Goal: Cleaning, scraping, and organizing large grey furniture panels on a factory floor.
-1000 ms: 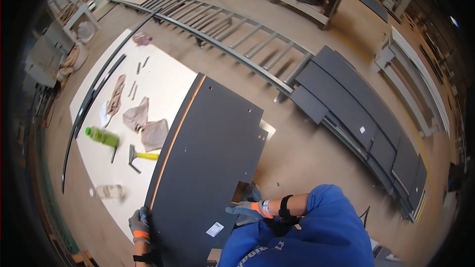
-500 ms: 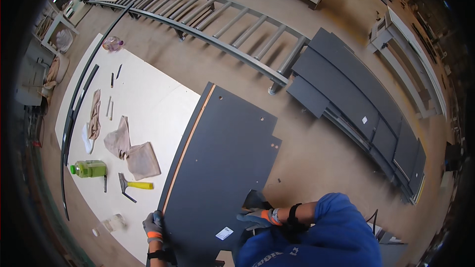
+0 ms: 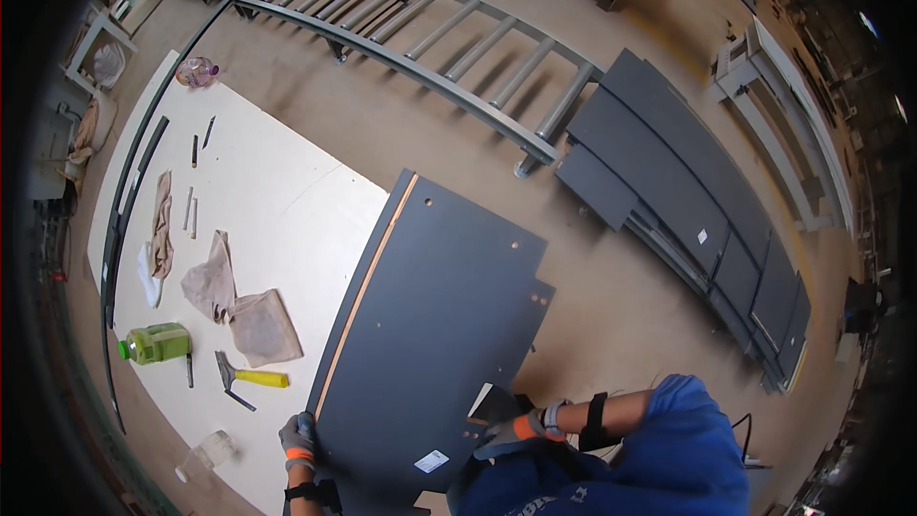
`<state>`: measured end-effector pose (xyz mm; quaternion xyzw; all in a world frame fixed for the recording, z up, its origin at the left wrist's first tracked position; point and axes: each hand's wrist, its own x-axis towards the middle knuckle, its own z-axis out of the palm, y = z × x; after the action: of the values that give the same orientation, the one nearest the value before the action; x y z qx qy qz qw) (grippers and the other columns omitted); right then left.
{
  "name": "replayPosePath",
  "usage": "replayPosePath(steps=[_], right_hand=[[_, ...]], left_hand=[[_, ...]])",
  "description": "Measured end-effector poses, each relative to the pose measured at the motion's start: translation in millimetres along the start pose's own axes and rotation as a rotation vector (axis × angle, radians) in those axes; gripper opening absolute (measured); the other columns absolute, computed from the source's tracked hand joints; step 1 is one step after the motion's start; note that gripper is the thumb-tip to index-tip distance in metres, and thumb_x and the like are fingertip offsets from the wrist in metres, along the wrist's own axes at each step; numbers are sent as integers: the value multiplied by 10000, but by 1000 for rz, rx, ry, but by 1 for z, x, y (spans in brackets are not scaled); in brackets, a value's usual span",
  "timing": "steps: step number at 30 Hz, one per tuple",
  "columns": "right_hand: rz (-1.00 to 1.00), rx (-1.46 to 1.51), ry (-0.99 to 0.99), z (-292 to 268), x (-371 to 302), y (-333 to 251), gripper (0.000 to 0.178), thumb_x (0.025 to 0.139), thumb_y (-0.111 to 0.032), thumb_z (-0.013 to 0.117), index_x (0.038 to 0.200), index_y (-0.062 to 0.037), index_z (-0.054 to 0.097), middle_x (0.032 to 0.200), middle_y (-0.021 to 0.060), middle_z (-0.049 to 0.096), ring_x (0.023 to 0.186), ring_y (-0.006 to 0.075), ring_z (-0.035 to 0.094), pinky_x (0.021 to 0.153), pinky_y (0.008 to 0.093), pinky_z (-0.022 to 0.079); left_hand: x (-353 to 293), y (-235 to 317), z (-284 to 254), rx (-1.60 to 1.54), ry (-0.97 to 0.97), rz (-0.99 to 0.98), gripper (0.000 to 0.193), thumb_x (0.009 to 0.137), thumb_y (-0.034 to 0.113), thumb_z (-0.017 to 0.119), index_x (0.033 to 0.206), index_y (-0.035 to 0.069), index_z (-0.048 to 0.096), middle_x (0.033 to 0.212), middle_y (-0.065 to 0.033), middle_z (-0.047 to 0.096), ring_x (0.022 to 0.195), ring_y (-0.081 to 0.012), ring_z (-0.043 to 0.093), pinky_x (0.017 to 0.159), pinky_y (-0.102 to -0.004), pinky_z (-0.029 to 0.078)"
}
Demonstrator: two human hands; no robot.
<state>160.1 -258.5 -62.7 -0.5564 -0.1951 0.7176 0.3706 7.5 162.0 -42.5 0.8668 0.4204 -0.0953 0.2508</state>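
A large dark grey panel (image 3: 420,325) lies partly over the white board, its right side extending past the board. Along its left side runs a bare wood-coloured groove, and small holes and a white label mark its face. My gloved left hand (image 3: 298,437) is closed around the panel's near left edge. My gloved right hand (image 3: 509,434) is closed at the near right edge, beside a cut-out; some of its fingers are hidden. A yellow-handled hammer-like tool (image 3: 260,378) lies on the board to the left of the panel.
On the white board (image 3: 315,191) are cloths (image 3: 263,328), a green-filled bottle (image 3: 160,343), a clear bottle (image 3: 206,455) and long black strips (image 3: 134,196). A roller conveyor (image 3: 458,86) stands beyond. Stacked grey panels (image 3: 678,172) are at the right.
The grey panel has shifted slightly to the right relative to the white board. My right hand has moved right with its edge; my left hand keeps its hold. The view has shifted a little.
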Motion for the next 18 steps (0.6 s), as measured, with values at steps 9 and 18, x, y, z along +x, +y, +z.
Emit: replayPosePath(steps=[9, 18], right_hand=[[-491, 854, 1212, -291, -5, -49, 529, 933, -445, 474, 1255, -27, 446, 1282, 156, 491, 1216, 269, 465, 1028, 353, 359], [-865, 961, 792, -364, -142, -73, 438, 967, -361, 423, 1238, -27, 507, 1257, 144, 535, 1194, 274, 503, 1043, 371, 377]], left_hand=[[21, -22, 10, -32, -54, 25, 369, 897, 315, 519, 751, -13, 607, 602, -200, 515, 555, -198, 480, 567, -380, 420], [19, -18, 23, -44, -42, 18, 393, 909, 303, 515, 673, -11, 538, 548, -190, 450, 518, -174, 389, 515, -391, 375]])
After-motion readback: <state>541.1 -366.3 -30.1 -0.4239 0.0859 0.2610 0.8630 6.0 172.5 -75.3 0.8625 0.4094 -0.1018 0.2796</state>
